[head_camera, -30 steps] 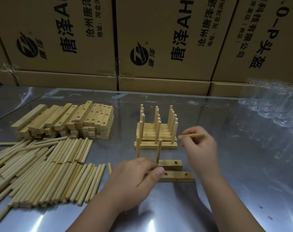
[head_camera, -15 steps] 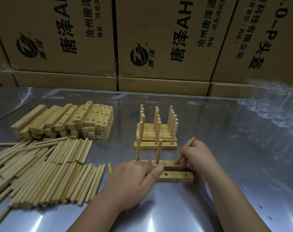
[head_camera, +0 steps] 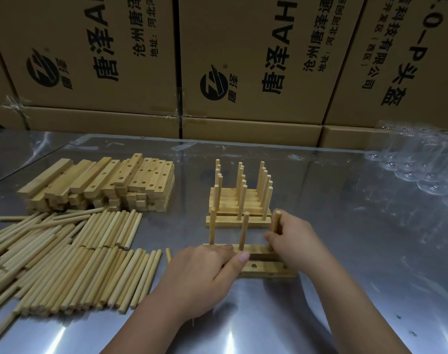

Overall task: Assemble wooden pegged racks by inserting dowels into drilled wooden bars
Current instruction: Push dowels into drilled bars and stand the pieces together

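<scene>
- Dowel [head_camera: 276, 223]: upright at 1 o'clock from frame centre, over the right end hole of the bar [head_camera: 256, 251], pinched by the right hand [head_camera: 294, 244].
- The bar lies on the table [head_camera: 345, 226], long axis 9-to-3, with two pegs [head_camera: 244, 231] standing in it; the left hand [head_camera: 205, 274] grips its left end.
- The right hand is nearer the hole; the push looks straight down.

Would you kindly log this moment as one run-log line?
right hand: grips upright dowel at right end of bar | left hand: holds bar | status: inserting
</scene>
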